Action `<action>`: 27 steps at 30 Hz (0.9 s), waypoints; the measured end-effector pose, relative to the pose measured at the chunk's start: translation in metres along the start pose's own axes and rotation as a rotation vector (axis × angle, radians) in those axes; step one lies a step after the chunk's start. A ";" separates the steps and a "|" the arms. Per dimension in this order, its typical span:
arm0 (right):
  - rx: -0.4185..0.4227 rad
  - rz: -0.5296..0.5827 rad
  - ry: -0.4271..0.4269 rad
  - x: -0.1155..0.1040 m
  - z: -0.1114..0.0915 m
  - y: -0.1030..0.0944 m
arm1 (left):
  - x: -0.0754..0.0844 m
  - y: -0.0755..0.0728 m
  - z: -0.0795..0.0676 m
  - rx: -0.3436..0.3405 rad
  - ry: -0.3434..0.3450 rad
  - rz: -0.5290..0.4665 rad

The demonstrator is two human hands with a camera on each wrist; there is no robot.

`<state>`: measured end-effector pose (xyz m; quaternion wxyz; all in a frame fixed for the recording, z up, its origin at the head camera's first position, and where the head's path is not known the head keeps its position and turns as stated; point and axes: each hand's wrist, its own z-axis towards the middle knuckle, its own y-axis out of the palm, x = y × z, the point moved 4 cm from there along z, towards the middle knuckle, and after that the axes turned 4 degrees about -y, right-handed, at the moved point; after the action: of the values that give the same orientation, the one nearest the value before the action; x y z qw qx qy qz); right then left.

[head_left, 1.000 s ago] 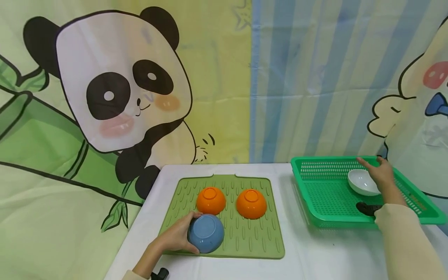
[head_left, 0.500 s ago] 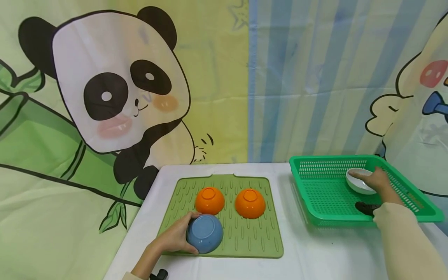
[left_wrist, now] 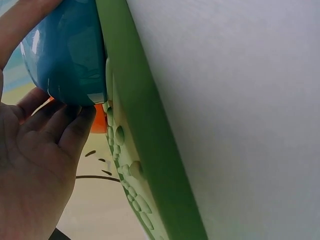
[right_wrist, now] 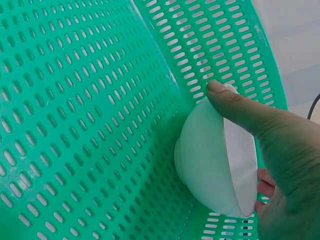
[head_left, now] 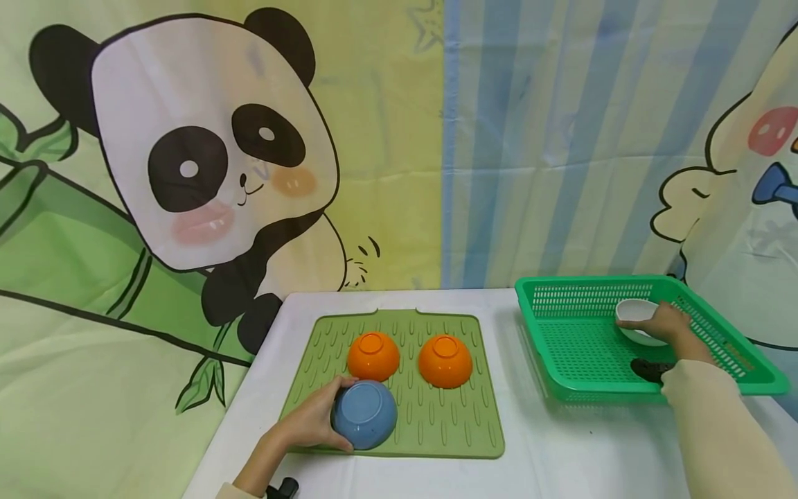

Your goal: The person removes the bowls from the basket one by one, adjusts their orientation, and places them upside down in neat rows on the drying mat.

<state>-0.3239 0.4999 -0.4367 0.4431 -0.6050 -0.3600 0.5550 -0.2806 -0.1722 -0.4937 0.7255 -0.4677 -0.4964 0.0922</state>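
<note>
A blue bowl (head_left: 365,416) stands upside down at the front of a green drying mat (head_left: 436,436). My left hand (head_left: 316,418) grips its left side, fingers and thumb spread round the wall; the left wrist view shows the fingertips against the bowl (left_wrist: 70,60) near its rim. At the right, a white bowl (head_left: 634,312) sits upright inside a green basket (head_left: 598,388). My right hand (head_left: 670,326) holds this bowl across its rim. In the right wrist view the thumb lies on the bowl's (right_wrist: 207,160) rim, and other fingertips show at the opposite side, partly hidden.
Two orange bowls (head_left: 373,356) stand upside down on the mat behind the blue one. The basket's raised walls surround the white bowl. A white cloth (head_left: 548,450) covers the table, and a printed curtain (head_left: 386,138) hangs behind it.
My right hand has come down from above the basket onto the white bowl and taken hold of its rim. The left hand and the blue bowl stay in place.
</note>
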 end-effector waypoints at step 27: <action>-0.286 -0.014 0.020 -0.023 0.006 0.001 | -0.001 -0.002 -0.002 0.008 0.007 0.007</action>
<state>-0.3330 0.4787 -0.4296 0.3595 -0.6650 -0.4352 0.4890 -0.2802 -0.1747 -0.4930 0.7290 -0.4666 -0.4917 0.0950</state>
